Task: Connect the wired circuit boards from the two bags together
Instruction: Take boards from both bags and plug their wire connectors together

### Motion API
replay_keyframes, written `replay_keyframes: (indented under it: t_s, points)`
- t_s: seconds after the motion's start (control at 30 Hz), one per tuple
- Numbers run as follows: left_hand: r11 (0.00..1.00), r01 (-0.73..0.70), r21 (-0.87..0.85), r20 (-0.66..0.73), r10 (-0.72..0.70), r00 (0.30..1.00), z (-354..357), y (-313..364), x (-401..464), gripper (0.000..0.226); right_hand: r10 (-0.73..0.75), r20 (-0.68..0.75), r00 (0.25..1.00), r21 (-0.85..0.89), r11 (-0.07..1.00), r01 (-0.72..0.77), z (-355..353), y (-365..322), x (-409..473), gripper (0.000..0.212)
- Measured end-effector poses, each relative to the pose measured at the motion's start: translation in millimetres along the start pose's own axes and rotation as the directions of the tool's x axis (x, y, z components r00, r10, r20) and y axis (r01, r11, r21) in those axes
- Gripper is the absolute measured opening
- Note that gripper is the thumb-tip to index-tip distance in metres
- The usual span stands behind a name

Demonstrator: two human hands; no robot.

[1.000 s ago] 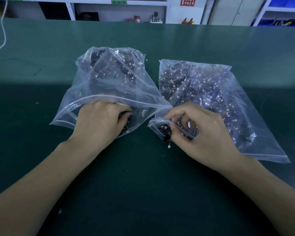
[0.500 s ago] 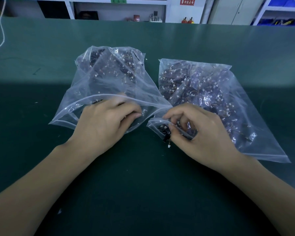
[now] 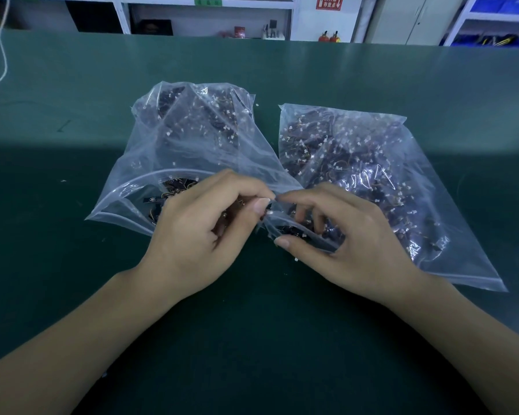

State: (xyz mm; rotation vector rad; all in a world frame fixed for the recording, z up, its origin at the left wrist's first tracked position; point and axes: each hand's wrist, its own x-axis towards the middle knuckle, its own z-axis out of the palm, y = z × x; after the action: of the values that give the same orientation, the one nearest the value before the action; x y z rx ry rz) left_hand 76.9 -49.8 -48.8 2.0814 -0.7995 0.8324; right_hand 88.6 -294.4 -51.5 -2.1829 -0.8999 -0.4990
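— So, from the head camera, where do the two bags lie?

— Side by side on the green table (image 3: 72, 295). The left bag (image 3: 192, 139) is puffed up, its mouth gaping toward the person; the right bag (image 3: 402, 181) lies flatter, its mouth also toward the person. Their near corners touch between the hands.

— And the circuit boards?

— Both bags are packed with dark wired circuit boards (image 3: 342, 151) with small white connectors on thin wires. A few boards show in the open mouth of the left bag, just left of the left hand.

— What is the left hand doing?

— The left hand (image 3: 204, 235) sits at the mouth of the left bag, fingers curled, forefinger and thumb drawn together at the tip. They seem to pinch something small there, but what it is I cannot tell; it is too tiny and blurred.

— The right hand?

— The right hand (image 3: 351, 241) is at the mouth of the right bag, fingers bent into the opening, thumb pressed under the plastic lip, so it grips the bag's edge. A white connector (image 3: 296, 259) lies on the table just below that thumb.

— Anything beyond?

— A white cord (image 3: 0, 55) at the far left, and shelves (image 3: 207, 13) behind the table.
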Motion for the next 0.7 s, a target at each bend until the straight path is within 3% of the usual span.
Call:
replay_keyframes:
  t_s: [0.2,0.37,0.7]
  points:
    - [0.995,0.025,-0.096,0.059,-0.020,0.998,2.9,7.6,-1.5,0.008,-0.011,-0.042,0.999,0.034,0.999,0.013,1.5,3.1,2.2,0.038]
    - [0.996,0.042,-0.081,0.065,-0.037,0.997,3.1,8.0,-1.9,0.009,-0.083,-0.081,0.993,0.067,0.994,0.089,2.1,4.1,3.5,0.014]
    - [0.992,0.103,-0.069,0.069,-0.098,0.993,2.1,9.2,-3.5,0.009,-0.118,-0.081,0.990,0.063,0.990,0.123,0.3,2.4,3.2,0.013]
